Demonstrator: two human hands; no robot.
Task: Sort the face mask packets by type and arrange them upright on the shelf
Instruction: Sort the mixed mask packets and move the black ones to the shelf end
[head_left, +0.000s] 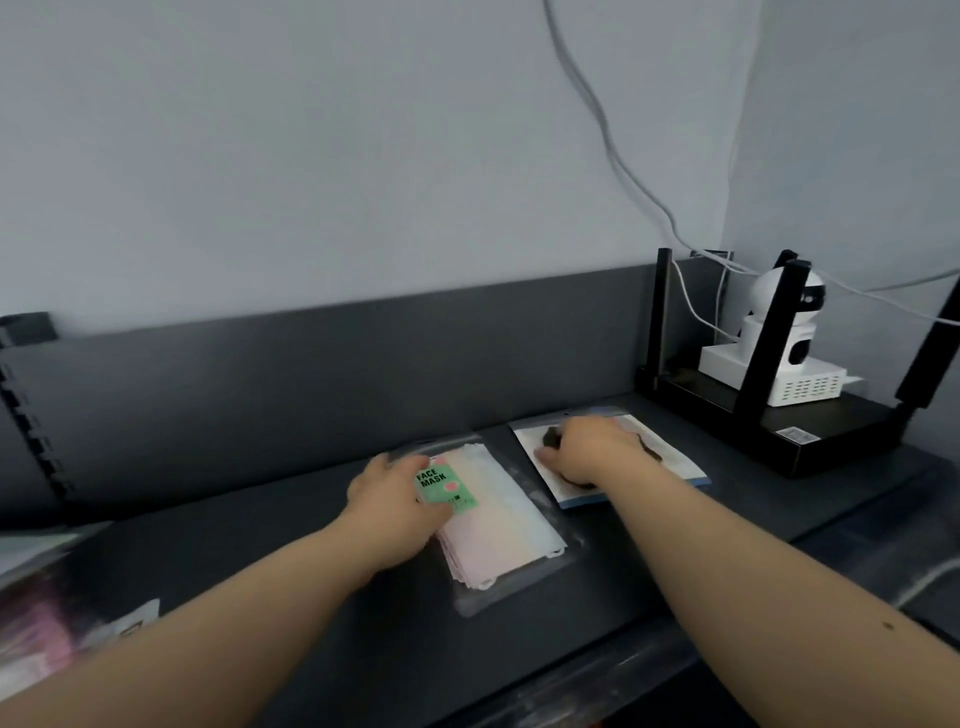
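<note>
Shelf (234, 519) carries both packets flat: pink packet (498, 519) at 6 o'clock, white packet (563, 491) at its 2 o'clock. Left grip (395, 493) rests on pink, pinch unclear; right grip (587, 452) presses white, fingers flat. We judge sorting underway; next, stand each upright.

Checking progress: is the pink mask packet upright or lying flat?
Flat: the packet lies label-up on the shelf, left hand on it.

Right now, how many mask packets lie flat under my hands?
2. The pink packet lies under the left hand; the white packet under the right hand. Blurred packets at lower left may add more.
</note>
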